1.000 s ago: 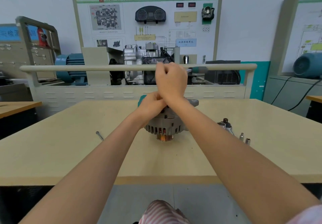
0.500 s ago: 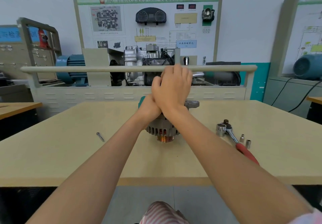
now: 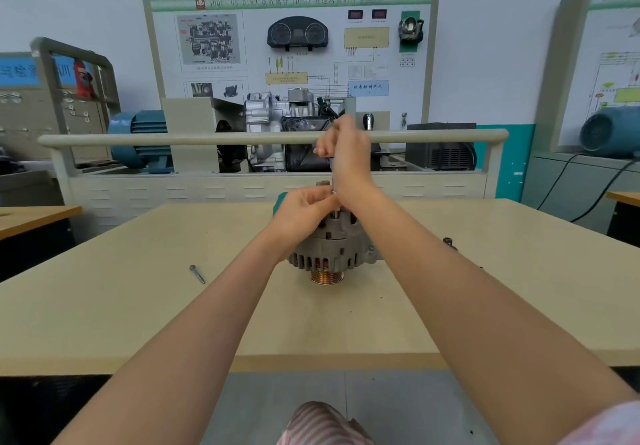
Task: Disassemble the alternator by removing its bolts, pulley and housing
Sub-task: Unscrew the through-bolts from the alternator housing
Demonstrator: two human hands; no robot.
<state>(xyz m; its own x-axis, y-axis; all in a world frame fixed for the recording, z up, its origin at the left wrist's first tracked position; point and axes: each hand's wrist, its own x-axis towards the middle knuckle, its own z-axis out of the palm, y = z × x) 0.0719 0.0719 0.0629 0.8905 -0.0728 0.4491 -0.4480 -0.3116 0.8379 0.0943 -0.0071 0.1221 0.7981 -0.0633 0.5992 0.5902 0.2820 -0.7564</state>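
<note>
- Alternator [image 3: 332, 244] stands on the table [image 3: 104, 306], pulley [image 3: 326, 276] end down, finned housing above it.
- A long bolt [image 3: 333, 181] stands upright out of the top of the housing; its long axis runs vertical, between the two hands.
- Right hand [image 3: 349, 157] is raised above the alternator, fingers [image 3: 325, 148] curled round the upper part of the bolt shank; exact contact is partly hidden by the hand itself.
- Left hand [image 3: 304, 212] sits lower, on the top of the housing, fingers pinching at the base of the same shank, just below the right hand.
- Key relation: the bolt lies straight below the right fingers and directly beside the left fingertips, so the free direction is upward along the shank. Judgement: a straight vertical pull looks the cleanest; a tilt could bind it in the bore.
- Right hand is the nearer one to the free end; the left looks placed to steady the housing.
- A loose bolt [image 3: 197, 274] lies on the table, well apart to the left of the left fingers. Judgement: bolt removal is under way; pulley and housing remain fitted.
</note>
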